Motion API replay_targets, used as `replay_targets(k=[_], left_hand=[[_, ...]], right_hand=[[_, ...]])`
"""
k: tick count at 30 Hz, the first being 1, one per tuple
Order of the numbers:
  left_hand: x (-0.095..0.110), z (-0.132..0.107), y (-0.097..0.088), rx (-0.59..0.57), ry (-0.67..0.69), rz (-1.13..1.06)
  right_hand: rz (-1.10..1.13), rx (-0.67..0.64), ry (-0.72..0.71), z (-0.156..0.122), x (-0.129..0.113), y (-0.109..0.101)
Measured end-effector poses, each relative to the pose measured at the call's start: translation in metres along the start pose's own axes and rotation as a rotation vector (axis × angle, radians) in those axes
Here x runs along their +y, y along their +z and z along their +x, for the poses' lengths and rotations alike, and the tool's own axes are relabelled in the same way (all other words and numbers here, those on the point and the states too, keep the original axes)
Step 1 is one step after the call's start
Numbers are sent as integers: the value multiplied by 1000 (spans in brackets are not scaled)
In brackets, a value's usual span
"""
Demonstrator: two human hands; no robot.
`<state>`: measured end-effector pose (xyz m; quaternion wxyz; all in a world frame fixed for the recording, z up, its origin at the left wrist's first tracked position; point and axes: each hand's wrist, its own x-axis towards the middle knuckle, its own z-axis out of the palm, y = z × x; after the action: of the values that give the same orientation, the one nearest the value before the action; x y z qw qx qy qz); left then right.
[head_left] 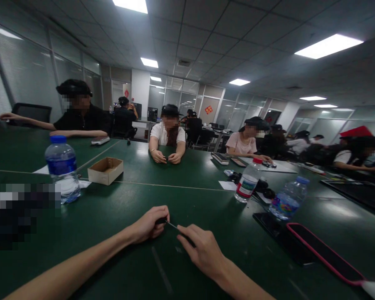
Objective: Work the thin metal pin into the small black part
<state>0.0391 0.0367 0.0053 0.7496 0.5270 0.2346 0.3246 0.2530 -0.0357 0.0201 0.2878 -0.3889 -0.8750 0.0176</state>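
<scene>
My left hand [151, 225] is closed round a small black object [161, 220], mostly hidden by the fingers. From it a thin, pale, rod-like piece [171, 225] runs to my right hand [203, 248]. The fingertips of that right hand are curled in at the piece's far end. Its kind is too small to tell. Both hands are just above the dark green table [137, 266], close together near the middle.
An open cardboard box [105, 171] and a blue-capped water bottle [61, 166] stand at left. At right are a red-capped bottle [248, 181], another blue-capped bottle [289, 199], a black phone [284, 239] and a pink-edged dark case [325, 252]. Several people sit around.
</scene>
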Motion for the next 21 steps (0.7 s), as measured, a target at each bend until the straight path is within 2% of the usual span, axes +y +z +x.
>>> replay_targets(k=[21], left_hand=[[-3, 2, -3, 4, -8, 5]], right_hand=[[-14, 17, -5, 0, 0, 1]])
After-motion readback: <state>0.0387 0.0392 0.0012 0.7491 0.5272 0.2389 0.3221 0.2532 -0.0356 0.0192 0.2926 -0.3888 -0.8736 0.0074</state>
